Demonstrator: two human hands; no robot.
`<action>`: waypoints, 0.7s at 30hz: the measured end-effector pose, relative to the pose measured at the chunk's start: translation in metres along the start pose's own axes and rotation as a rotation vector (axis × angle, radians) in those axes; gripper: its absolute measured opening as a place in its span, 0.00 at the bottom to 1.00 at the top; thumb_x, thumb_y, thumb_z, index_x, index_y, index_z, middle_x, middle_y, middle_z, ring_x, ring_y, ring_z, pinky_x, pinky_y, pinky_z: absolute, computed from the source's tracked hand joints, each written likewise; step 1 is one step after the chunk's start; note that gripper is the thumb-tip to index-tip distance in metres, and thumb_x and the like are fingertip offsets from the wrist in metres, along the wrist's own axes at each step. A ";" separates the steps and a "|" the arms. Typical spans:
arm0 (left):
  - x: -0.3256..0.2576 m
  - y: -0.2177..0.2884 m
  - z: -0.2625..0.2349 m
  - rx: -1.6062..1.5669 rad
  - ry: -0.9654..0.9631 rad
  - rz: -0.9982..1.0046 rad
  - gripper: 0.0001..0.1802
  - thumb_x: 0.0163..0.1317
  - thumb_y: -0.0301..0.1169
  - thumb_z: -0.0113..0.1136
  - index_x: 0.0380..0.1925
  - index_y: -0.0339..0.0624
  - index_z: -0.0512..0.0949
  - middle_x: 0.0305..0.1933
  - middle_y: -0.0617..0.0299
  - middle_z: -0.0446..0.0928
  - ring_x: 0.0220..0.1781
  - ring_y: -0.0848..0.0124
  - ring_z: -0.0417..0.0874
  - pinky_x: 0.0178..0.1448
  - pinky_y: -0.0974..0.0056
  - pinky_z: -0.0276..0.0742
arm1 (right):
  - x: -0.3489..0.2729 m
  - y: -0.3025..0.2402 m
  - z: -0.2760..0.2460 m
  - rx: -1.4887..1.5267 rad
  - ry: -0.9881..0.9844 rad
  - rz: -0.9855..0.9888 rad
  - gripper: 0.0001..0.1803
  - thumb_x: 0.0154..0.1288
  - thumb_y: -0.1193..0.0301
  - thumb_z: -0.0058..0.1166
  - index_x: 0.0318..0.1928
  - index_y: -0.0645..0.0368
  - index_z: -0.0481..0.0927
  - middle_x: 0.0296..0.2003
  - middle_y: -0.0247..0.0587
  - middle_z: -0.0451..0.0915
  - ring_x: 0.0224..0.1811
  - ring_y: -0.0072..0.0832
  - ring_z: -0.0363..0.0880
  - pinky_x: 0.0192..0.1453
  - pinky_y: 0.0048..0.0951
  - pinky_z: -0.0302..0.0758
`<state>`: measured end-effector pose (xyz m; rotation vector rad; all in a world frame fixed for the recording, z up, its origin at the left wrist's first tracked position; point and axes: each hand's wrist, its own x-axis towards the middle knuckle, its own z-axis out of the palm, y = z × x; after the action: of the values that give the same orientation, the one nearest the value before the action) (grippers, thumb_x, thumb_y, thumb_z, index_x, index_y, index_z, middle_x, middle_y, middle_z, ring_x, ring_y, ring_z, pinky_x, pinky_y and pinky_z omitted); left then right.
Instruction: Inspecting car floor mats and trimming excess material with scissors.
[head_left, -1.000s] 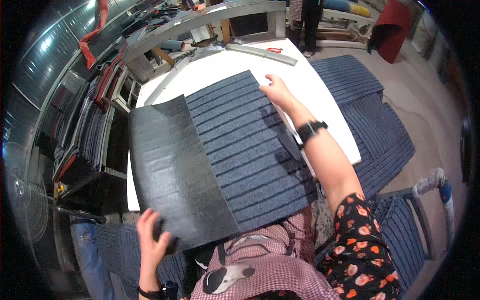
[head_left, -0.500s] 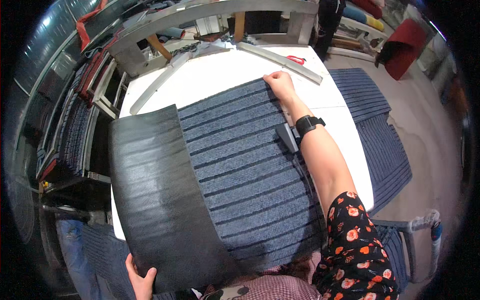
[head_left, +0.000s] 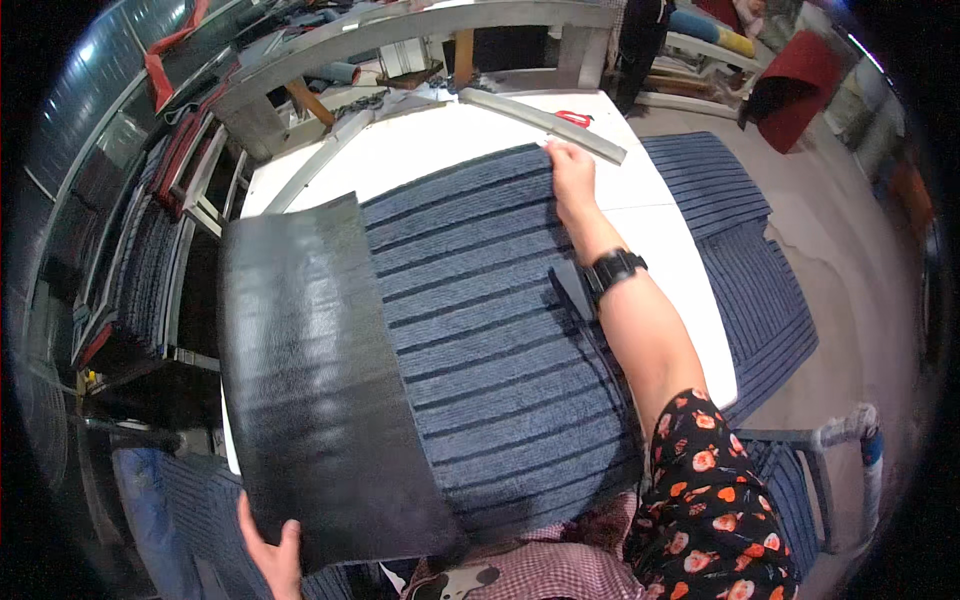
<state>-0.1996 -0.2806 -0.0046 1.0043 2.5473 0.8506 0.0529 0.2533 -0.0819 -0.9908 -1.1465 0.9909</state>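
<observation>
The left hand [head_left: 268,548] is at the near left corner of the shiny black part [head_left: 315,340]; its thumb and fingers are apart, and I cannot tell if its grip holds the edge. The black part runs long from near to far. The striped blue mat [head_left: 490,320] lies on the white bench [head_left: 440,140], between the hands. The right hand [head_left: 573,185] pinches the mat's far right corner.
</observation>
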 end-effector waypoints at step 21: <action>0.030 0.156 0.194 0.378 -0.381 1.241 0.26 0.59 0.35 0.50 0.59 0.45 0.64 0.65 0.50 0.57 0.68 0.54 0.55 0.70 0.52 0.45 | -0.335 -0.073 -0.184 0.072 0.243 0.421 0.09 0.63 0.68 0.51 0.32 0.63 0.75 0.23 0.32 0.74 0.20 0.16 0.71 0.24 0.18 0.73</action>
<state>-0.0525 -0.0862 -0.0631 2.6228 1.5837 0.2857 0.1975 -0.1065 -0.1178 -1.2860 -0.7087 1.1954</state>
